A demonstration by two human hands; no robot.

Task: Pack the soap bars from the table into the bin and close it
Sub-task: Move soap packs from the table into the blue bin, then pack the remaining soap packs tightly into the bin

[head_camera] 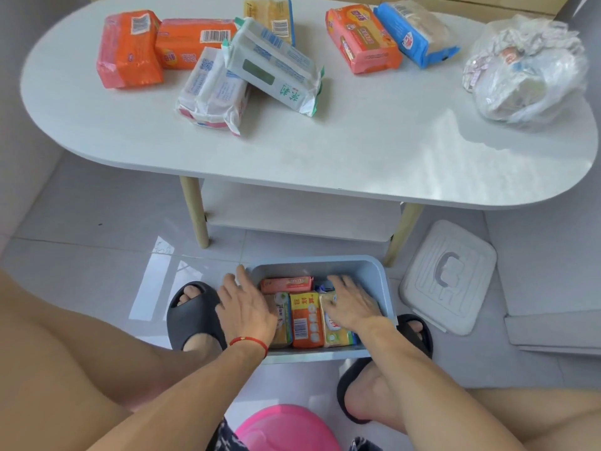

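Note:
A light blue bin (pixel 377 278) stands on the floor between my feet, open, with several soap packs inside; an orange pack (pixel 305 320) stands in the middle. My left hand (pixel 247 307) rests flat over the bin's left rim and the packs there. My right hand (pixel 353 305) lies palm down on a yellow-green pack (pixel 335 333) at the bin's right. On the white table (pixel 357 151) lie several more packs: orange ones (pixel 130 50), white ones (pixel 214 89), a white-green one (pixel 276 66), a yellow one (pixel 270 14), an orange-pink one (pixel 362 37) and a blue one (pixel 416 30).
The bin's grey lid (pixel 448 278) lies on the floor to the right, by a table leg. A crumpled clear plastic bag (pixel 527 70) sits at the table's right end. A pink stool (pixel 286 428) is under me. Black slippers flank the bin.

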